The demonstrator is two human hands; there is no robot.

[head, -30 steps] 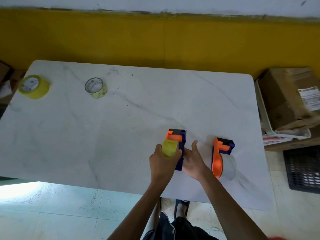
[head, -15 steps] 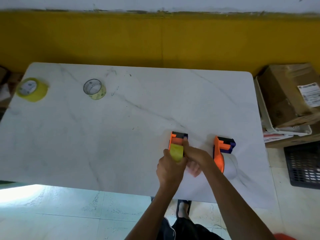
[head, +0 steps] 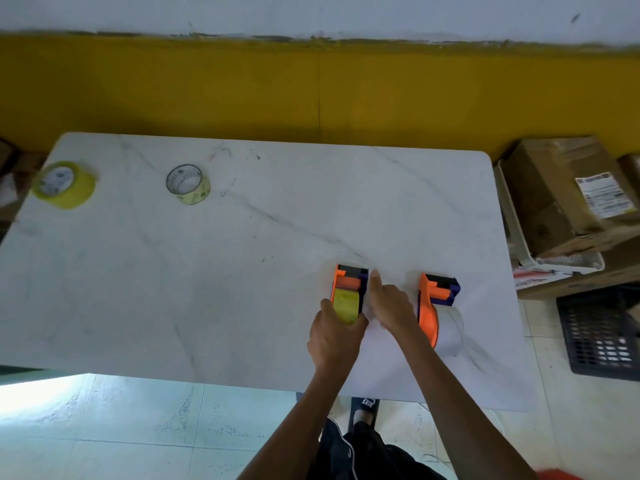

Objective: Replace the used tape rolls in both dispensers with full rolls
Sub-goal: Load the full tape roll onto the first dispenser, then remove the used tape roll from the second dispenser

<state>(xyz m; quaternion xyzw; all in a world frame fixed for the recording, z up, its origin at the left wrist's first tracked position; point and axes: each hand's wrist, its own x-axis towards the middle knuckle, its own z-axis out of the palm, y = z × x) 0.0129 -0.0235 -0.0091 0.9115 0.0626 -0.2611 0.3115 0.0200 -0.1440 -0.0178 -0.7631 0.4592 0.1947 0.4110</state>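
Two orange-and-blue tape dispensers stand on the white marble table [head: 242, 271], near its front right. The left dispenser [head: 349, 279] carries a yellow tape roll [head: 345, 304]; my left hand [head: 334, 336] grips that roll and the dispenser's rear. My right hand [head: 389, 304] rests against this dispenser's right side, forefinger stretched forward along it. The right dispenser [head: 437, 296] holds a pale grey roll [head: 450, 329] and stands untouched. A thick yellow roll [head: 64, 184] lies at the far left, a thin, nearly used roll [head: 188, 183] to its right.
Cardboard boxes [head: 568, 195] and a white tray are stacked right of the table. A black crate [head: 602, 336] sits on the floor below them. A yellow wall runs behind the table. My legs and a shoe show under the front edge.
The yellow roll has gone from held over the left dispenser to seated in it. The dispenser has turned upright. My right hand has shifted from over it to its right side.
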